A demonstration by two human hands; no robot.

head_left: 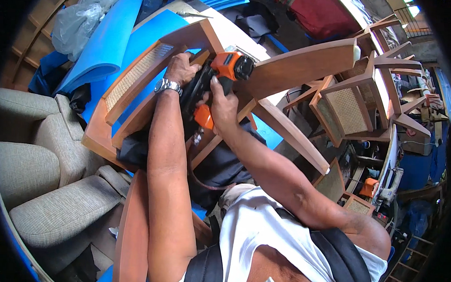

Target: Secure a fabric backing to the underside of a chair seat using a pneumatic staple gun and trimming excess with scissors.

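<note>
A wooden chair frame lies tipped over in front of me, with a woven cane panel along its left side and tapered legs pointing right. My left hand, a metal watch at its wrist, is closed over a wooden part inside the frame. My right hand grips an orange and black air nail gun by its handle. The gun's long black magazine lies beside my left hand, against the frame. The gun's nose and whatever it touches are hidden from view.
Grey upholstered cushions stand at the left. Rolled blue foam and clear plastic lie behind them. More wooden chairs with cane panels are stacked at the right. A curved wooden piece sits by my left arm.
</note>
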